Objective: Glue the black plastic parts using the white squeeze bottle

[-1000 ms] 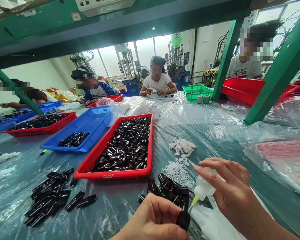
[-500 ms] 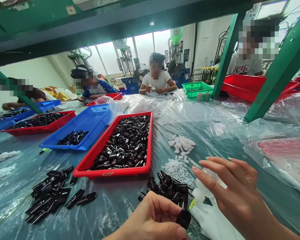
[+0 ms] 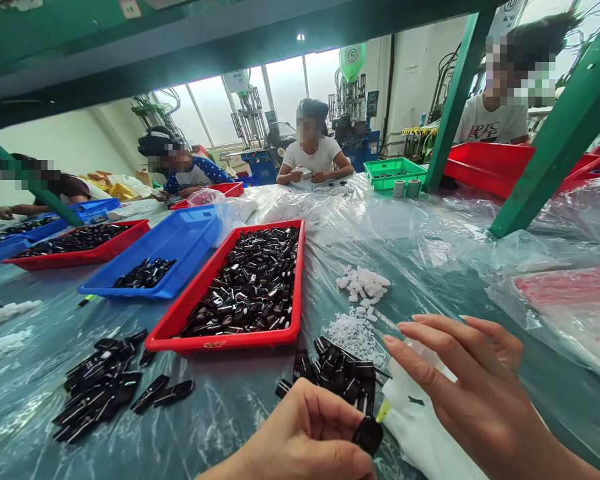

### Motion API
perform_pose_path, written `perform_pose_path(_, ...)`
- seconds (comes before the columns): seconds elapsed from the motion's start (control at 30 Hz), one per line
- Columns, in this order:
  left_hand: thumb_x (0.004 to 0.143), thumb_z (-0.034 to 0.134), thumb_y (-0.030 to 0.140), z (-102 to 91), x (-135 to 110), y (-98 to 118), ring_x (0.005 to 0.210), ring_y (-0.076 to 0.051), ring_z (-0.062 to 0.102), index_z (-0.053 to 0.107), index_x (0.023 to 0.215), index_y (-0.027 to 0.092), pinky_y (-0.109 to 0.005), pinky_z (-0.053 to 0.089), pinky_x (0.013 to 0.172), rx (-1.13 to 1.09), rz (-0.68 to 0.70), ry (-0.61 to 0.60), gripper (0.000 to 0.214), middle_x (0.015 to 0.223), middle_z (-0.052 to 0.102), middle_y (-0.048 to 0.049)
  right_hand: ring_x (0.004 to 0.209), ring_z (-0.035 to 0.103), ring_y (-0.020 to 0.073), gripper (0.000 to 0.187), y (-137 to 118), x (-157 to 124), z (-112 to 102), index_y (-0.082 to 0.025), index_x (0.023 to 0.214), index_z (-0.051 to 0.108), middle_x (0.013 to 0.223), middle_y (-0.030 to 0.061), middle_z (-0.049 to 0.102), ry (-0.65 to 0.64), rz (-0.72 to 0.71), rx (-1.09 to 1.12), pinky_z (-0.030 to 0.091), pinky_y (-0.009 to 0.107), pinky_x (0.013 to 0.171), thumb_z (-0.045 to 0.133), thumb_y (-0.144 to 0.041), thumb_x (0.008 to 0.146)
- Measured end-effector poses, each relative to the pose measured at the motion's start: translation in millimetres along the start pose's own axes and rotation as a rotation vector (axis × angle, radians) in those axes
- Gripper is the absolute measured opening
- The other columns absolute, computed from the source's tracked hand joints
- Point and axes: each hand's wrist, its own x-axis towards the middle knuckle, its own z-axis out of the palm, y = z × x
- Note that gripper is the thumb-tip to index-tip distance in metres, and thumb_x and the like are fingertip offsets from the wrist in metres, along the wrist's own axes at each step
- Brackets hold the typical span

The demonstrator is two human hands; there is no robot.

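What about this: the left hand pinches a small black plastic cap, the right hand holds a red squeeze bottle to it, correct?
The head view shows the right hand holding a translucent white plastic squeeze bottle, not a red one. The left hand pinches the small black plastic cap.

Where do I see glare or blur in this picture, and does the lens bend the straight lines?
In the head view: windows blown out white; glare streaks on the plastic sheet; the green post leans from wide-angle stretch; the right hand with its small bottle is slightly soft, the left hand and black part sharper.
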Motion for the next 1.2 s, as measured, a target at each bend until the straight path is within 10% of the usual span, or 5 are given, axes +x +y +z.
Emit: perform_pose_path(1.2, 0.06, 0.078, 0.035, 0.3, 0.0, -0.5, 0.049, -0.005, 0.047, 0.076, 0.077, 0.011, -0.016, 0.034, 0.047, 0.005, -0.012, 0.003, 0.029, 0.062, 0.063, -0.0032, 0.107, 0.053, 0.0204, 0.033, 0.5, 2.8, -3.5, -0.023, 0.102, 0.063, 0.101, 0.0046, 0.067, 0.019, -0.056, 0.045, 0.028, 0.044, 0.095, 0.036, -0.008, 0.092)
